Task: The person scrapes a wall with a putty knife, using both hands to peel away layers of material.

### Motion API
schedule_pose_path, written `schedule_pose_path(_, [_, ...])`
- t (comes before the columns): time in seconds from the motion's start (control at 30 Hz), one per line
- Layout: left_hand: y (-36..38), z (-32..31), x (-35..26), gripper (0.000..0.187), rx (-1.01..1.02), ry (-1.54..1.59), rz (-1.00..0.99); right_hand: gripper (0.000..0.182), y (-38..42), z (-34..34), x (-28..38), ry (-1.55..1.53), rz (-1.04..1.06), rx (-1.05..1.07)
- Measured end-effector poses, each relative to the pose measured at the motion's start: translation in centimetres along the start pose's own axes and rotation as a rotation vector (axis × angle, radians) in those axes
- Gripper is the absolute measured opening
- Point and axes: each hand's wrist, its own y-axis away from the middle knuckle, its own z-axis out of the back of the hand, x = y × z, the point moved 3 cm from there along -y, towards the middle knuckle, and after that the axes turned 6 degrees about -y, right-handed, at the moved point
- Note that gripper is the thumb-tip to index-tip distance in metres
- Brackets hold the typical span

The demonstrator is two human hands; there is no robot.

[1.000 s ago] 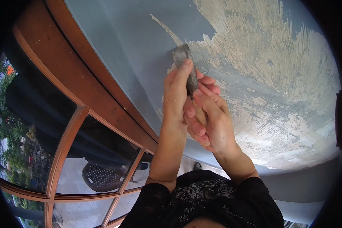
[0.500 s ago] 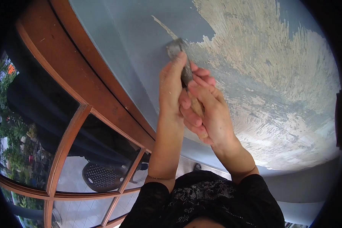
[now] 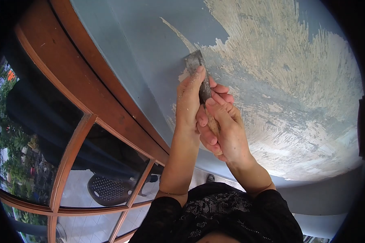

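A metal scraper (image 3: 195,60) with a wooden handle lies against the blue-grey wall (image 3: 154,48), its blade at the left edge of the scraped, pale area (image 3: 267,73). My left hand (image 3: 189,91) grips the scraper near the blade, with the thumb on top of the metal and fingers underneath. Lower down, my right hand (image 3: 227,125) is wrapped round the handle, its thumb pointing up along the tool. The two hands touch. Small pale flakes cling to my left hand and wrist.
A brown wooden frame (image 3: 75,139) with glass panes stands on the left. Through the glass a dark perforated chair (image 3: 108,189) and plants (image 3: 20,158) show. A dark object (image 3: 361,127) is at the right edge. A shoe (image 3: 210,178) shows below.
Both hands and the scraper have moved down and slightly right along the wall. The thin pale streak above the blade is longer, and more pale scraped wall shows beside my left wrist.
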Motion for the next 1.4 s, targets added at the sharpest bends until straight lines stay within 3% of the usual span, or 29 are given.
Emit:
schedule_pose_path(0.23, [-0.3, 0.0, -0.7, 0.037, -0.036, 0.042, -0.052, 0.03, -0.7, -0.8, 0.6, 0.057, -0.019, 0.078])
schedule_pose_path(0.33, [-0.1, 0.3, 0.3, 0.037, -0.034, 0.024, 0.056, 0.031, 0.0, 0.1, 0.0, 0.028, -0.036, 0.042])
schedule_pose_path(0.57, [0.1, -0.4, -1.6, 0.037, -0.13, 0.093, -0.045, 0.029, -1.2, -1.3, 0.3, 0.037, -0.039, 0.036])
schedule_pose_path(0.77, [0.4, 0.1, -0.3, 0.036, -0.025, -0.008, 0.061, 0.028, 0.2, -0.1, -0.4, -0.037, 0.013, 0.021])
schedule_pose_path(0.87, [-0.2, 0.4, -0.2, 0.036, 0.001, 0.043, 0.021, 0.028, -0.1, -0.5, -0.1, -0.003, -0.02, -0.027])
schedule_pose_path(0.97, [-0.2, 0.1, -0.9, 0.036, -0.102, 0.039, -0.059, 0.027, -0.6, -0.9, 0.3, 0.041, -0.071, 0.065])
schedule_pose_path(1.17, [0.3, 0.1, -0.1, 0.036, 0.01, -0.01, 0.032, 0.028, 0.3, 0.0, -0.2, -0.007, -0.02, 0.012])
schedule_pose_path(1.4, [-0.1, 0.5, -0.3, 0.036, -0.013, 0.023, -0.002, 0.026, -0.2, -0.3, -0.2, 0.01, -0.025, 0.046])
